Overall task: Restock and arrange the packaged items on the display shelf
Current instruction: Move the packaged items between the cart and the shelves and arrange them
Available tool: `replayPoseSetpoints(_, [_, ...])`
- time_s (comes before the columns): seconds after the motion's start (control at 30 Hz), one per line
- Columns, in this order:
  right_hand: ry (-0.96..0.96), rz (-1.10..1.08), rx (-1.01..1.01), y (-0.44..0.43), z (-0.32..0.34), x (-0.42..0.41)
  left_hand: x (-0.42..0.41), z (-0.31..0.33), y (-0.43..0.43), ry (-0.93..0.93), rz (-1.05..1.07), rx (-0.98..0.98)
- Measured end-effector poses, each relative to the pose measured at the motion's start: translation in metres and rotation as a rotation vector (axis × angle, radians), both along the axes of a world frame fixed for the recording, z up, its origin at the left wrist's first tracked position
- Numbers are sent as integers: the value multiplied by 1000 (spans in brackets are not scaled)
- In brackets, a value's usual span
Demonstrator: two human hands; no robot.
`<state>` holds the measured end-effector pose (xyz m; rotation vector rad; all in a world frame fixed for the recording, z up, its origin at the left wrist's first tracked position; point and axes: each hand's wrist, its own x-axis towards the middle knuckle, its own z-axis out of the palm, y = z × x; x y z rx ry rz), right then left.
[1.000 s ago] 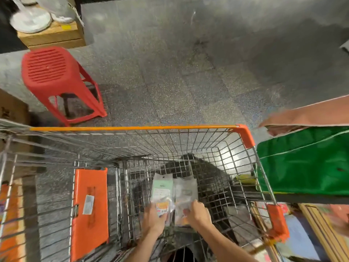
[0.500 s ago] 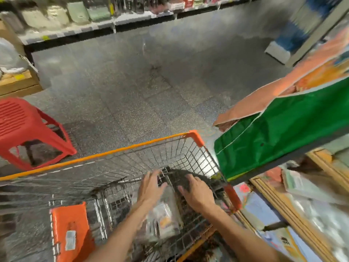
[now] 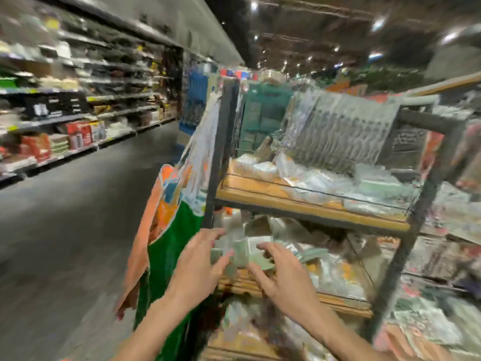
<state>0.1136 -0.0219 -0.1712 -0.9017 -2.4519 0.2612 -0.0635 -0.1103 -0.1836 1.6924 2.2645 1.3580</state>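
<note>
**A retail shop aisle, stocked on both sides**

This is a shop; far to the left of the left hand long wall shelves run down the aisle, crowded with boxed and packaged goods, blurred; just ahead of both hands stands a display shelf with wooden boards in a dark metal frame, heaped with clear plastic packets; a green and orange banner hangs just left of the left hand; ceiling spotlights shine above.

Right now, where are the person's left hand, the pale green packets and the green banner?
left hand [image 3: 200,259], head view, back of the hand.
pale green packets [image 3: 240,254], head view, face of a packet between the hands.
green banner [image 3: 169,256], head view, green lower panel.
</note>
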Motion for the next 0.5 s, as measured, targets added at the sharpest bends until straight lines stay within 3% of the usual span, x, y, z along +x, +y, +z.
replayPoseSetpoints(0.17, [107, -173, 69, 77, 54, 50, 38, 75, 90, 103, -103, 48])
replayPoseSetpoints(0.3, [146, -269, 56, 134, 98, 72, 54, 127, 151, 169, -47, -7])
replayPoseSetpoints(0.37, [142, -301, 64, 163, 115, 74, 58, 142, 182, 211, 9, -85])
replayPoseSetpoints(0.5, [-46, -351, 87, 199, 136, 60, 55, 150, 231, 163, 68, -378])
